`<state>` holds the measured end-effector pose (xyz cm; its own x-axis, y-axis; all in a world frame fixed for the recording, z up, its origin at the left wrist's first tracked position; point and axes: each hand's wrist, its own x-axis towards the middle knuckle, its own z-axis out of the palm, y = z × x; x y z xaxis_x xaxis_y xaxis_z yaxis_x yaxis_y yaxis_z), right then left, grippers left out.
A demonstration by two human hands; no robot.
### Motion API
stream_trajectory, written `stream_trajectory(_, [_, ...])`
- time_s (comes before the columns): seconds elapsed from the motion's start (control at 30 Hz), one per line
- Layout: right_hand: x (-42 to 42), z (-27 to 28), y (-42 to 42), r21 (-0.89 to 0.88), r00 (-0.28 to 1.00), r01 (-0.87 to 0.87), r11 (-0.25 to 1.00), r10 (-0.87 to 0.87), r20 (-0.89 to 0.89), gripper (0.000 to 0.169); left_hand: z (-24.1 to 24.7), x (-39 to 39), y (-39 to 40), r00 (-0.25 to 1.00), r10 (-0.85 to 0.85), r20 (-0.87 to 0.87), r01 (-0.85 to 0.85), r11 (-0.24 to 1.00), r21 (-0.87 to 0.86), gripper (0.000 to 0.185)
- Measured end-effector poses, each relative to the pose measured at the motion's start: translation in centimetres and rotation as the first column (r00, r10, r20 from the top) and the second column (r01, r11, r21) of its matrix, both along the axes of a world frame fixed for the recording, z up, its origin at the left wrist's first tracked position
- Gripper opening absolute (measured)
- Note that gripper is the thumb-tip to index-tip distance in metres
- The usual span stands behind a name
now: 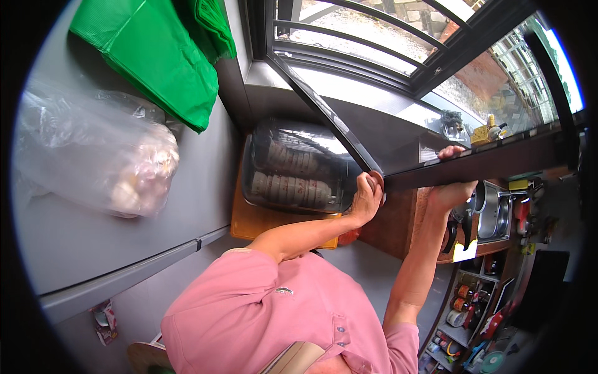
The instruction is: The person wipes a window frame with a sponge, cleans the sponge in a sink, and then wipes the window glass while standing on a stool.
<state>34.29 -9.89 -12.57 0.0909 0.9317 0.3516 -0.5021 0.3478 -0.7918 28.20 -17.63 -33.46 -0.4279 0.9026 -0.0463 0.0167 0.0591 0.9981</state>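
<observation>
A dark-framed window sash point(322, 103) stands at a slant before me, two of its bars meeting at a corner low in the middle. My left hand point(366, 198) grips that corner, where a brown rounded piece point(376, 180) shows beside the fingers; what it is, I cannot tell. Farther right, my right hand point(452, 191) is closed around the broad dark bar point(504, 161), with fingertips showing over its upper edge. Behind the slanting bar lies a dark transparent dish box point(299, 201) holding rows of stacked pale bowls with red marks.
Green plastic bags point(154, 51) and a clear bag of garlic bulbs point(145, 173) are at left on a grey surface point(196, 187). A barred window point(355, 32) stands ahead. A pressure cooker point(462, 219), a steel sink point(495, 217) and shelves of jars point(460, 299) are at right.
</observation>
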Motion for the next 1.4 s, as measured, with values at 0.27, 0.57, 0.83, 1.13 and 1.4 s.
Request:
stream_trajectory(0.27, [0.0, -0.7, -1.6, 0.073, 0.999, -0.053, 0.996, 0.053, 0.000, 0.044, -3.5, -5.4, -8.4, 0.556, -0.794, -0.247, 0.773, 0.603, -0.199, 0.042])
stream_trajectory(0.57, [-2.7, -0.2, -7.8, -0.007, 0.998, -0.036, 0.999, 0.036, -0.043, 0.040, -2.2, -13.3, -17.0, 0.854, -0.512, -0.094, 0.455, 0.822, -0.342, 0.050])
stream_trajectory(0.83, [-4.4, -1.8, -14.8, -0.009, 0.977, -0.065, 0.998, 0.065, 0.202, 0.037, -3.3, -15.3, -23.4, 0.977, -0.168, -0.133, 0.107, 0.919, -0.380, 0.038])
stream_trajectory(1.13, [-2.6, -1.8, -19.7, 0.353, 0.582, -0.796, 0.491, 0.466, 0.666, 0.076, 0.2, -7.9, -28.7, 0.986, 0.143, 0.083, -0.110, 0.942, -0.318, 0.027])
stream_trajectory(1.4, [5.6, -18.3, -18.6, -0.390, -0.094, -0.815, 0.428, 0.566, 0.819, 0.044, -2.4, -5.8, -34.9, 0.955, 0.298, 0.005, -0.244, 0.791, -0.560, 0.036])
